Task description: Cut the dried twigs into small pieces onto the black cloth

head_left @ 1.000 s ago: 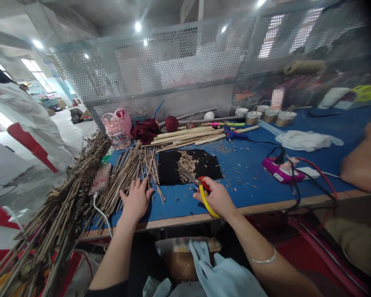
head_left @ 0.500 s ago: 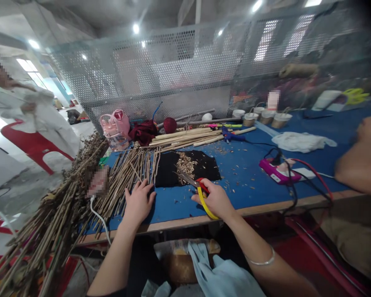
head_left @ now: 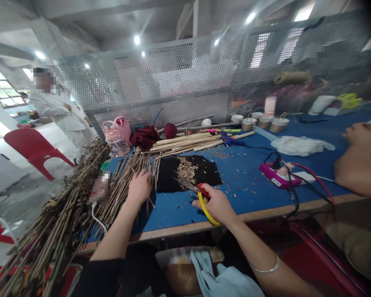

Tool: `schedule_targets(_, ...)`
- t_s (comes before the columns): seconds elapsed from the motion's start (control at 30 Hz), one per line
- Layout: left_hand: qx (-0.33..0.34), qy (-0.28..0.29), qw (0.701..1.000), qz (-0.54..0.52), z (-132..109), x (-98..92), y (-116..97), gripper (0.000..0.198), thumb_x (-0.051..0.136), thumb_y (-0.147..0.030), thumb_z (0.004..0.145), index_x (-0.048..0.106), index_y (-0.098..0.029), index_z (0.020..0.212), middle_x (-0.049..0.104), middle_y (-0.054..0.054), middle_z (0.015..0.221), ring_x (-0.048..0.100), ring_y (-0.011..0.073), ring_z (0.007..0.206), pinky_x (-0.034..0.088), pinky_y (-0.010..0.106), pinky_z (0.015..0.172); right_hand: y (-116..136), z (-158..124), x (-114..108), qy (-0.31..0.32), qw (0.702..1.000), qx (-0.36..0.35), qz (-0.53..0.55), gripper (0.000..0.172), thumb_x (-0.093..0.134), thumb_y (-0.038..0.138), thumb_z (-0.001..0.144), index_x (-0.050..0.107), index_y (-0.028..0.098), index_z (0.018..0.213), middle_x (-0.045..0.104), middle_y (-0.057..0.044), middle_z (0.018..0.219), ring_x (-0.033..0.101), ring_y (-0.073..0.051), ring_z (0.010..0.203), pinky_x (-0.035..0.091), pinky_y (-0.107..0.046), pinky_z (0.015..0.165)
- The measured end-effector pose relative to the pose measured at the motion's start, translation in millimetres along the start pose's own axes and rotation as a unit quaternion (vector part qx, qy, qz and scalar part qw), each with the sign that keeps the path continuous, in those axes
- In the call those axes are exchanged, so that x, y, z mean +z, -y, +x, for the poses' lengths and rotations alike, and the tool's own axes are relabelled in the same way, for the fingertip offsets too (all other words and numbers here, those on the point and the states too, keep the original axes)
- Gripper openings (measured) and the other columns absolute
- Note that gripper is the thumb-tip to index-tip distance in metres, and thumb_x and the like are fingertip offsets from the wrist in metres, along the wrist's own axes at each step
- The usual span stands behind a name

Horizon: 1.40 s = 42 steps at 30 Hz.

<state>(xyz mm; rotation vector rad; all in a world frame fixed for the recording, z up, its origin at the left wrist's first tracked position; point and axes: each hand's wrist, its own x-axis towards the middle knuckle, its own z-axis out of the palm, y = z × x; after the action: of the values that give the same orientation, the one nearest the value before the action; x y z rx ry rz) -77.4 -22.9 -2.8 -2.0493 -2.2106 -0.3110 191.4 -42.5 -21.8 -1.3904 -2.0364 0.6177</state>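
My right hand (head_left: 217,205) holds scissors (head_left: 200,191) with red and yellow handles, their blades pointing left over the near side of a black cloth (head_left: 167,177). A small heap of cut stick pieces (head_left: 186,169) lies on this cloth. My left hand (head_left: 139,187) is on the pile of thin dry sticks (head_left: 119,185) left of the cloth. Its fingers are bunched and curled down over the sticks, partly hiding what they grip. A few stick ends stick out below this hand towards the table edge.
A long bundle of dry stalks (head_left: 54,218) hangs over the table's left end. Behind lie pale rods (head_left: 185,141), a blue glue gun (head_left: 230,140) and a pink bag (head_left: 117,134). A purple power strip (head_left: 276,175) with cables and another person's arm (head_left: 358,165) are at right.
My left hand has moved up and left onto the sticks, its spread fingers drawing together. Some sticks have shifted towards the near edge. My right hand stays nearly still with the scissors.
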Motion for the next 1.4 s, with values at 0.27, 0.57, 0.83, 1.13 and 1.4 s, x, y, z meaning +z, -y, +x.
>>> schedule_targets(0.27,-0.074,0.042,0.996,0.019,38.3,1.9,-3.6,0.032,0.048,-0.039,0.078,0.067,-0.021,0.095,0.064,0.012,0.102,0.059,0.0244,0.095,0.045,0.032,0.078,1.3,-0.5,-0.6,-0.007,1.000,-0.001,0.001,0.028,0.059,0.043,0.067,0.055,0.022,0.085,0.053,0.004,0.058,0.044,-0.011,0.050,0.030,-0.020,0.048)
schedule_targets(0.57,-0.140,0.065,0.988,0.023,42.6,-10.8,26.5,0.026,0.046,-0.024,0.075,0.067,-0.016,0.088,0.067,0.015,0.096,0.062,0.0274,0.091,0.046,0.034,0.075,1.3,-0.6,-0.4,-0.003,1.000,0.003,-0.004,0.031,0.059,0.045,0.066,0.055,0.022,0.086,0.051,0.005,0.057,0.042,-0.011,0.049,0.030,-0.020,0.048)
schedule_targets(0.83,-0.145,0.060,0.988,0.004,39.0,-4.0,19.8,0.043,0.052,-0.044,0.073,0.057,-0.015,0.105,0.065,0.016,0.096,0.060,0.0286,0.094,0.046,0.036,0.075,3.9,-0.3,-1.8,0.001,1.000,0.012,0.003,0.032,0.061,0.046,0.065,0.055,0.022,0.085,0.052,0.004,0.059,0.043,-0.011,0.051,0.030,-0.020,0.049)
schedule_targets(1.13,-0.085,0.020,0.992,-0.093,49.8,2.5,-8.9,0.039,0.043,-0.045,0.080,0.064,-0.016,0.095,0.066,0.014,0.096,0.059,0.0267,0.096,0.042,0.034,0.082,-2.6,0.4,2.0,-0.011,1.000,-0.005,0.003,0.030,0.060,0.042,0.066,0.055,0.022,0.087,0.053,0.003,0.060,0.044,-0.011,0.051,0.029,-0.021,0.050)
schedule_targets(1.4,-0.098,0.097,0.978,-0.155,56.4,14.8,-1.3,0.021,0.048,-0.024,0.076,0.066,-0.015,0.069,0.066,0.007,0.062,0.062,0.0170,0.062,0.043,0.024,0.060,-6.6,0.4,4.9,-0.019,1.000,-0.012,0.009,0.032,0.064,0.045,0.063,0.055,0.023,0.085,0.056,0.003,0.062,0.045,-0.011,0.052,0.028,-0.021,0.050)
